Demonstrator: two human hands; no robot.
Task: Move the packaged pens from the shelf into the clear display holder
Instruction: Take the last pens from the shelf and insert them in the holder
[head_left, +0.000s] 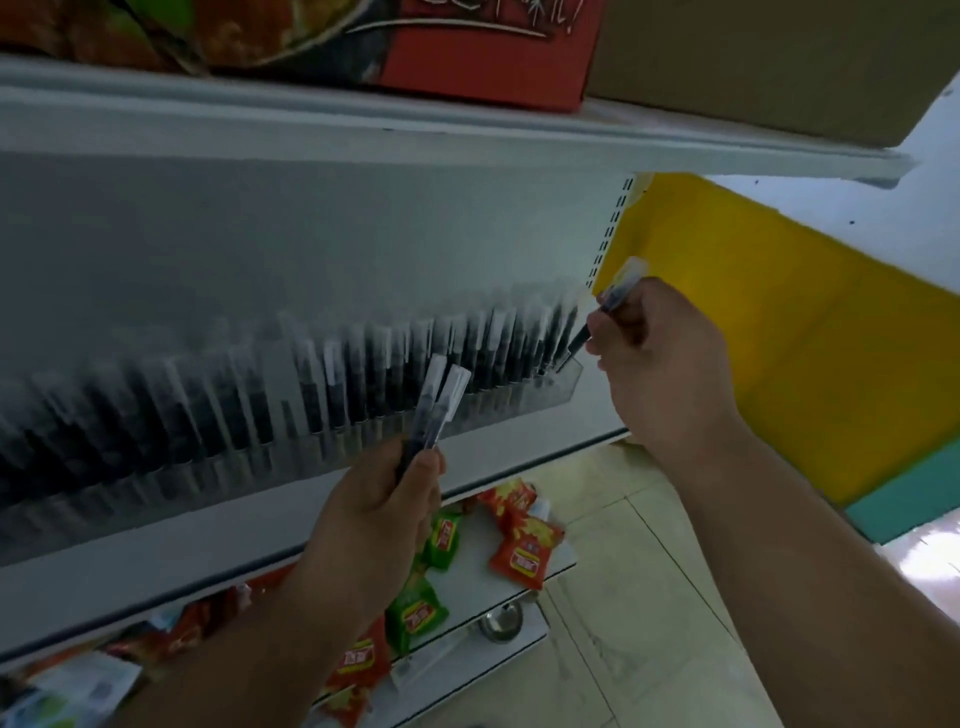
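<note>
So the clear holder (563, 375) runs along the white shelf (363, 499), already crammed with a long blurry row of wrapped pens (363, 374) standing upright. The right hand (660, 364) is at the holder's far right end, fingers pinched on one pen (605, 317) that's tilted, dark tip pointing down just at the last slot; can't tell if it's actually in yet. The left hand (379, 509) sits nearer and lower, fingers closed around a couple more pens (439, 410) sticking up in front of the row. Red and green snack packs (524, 545) lie on the shelf below. A red box (493, 52) sits up top.
</note>
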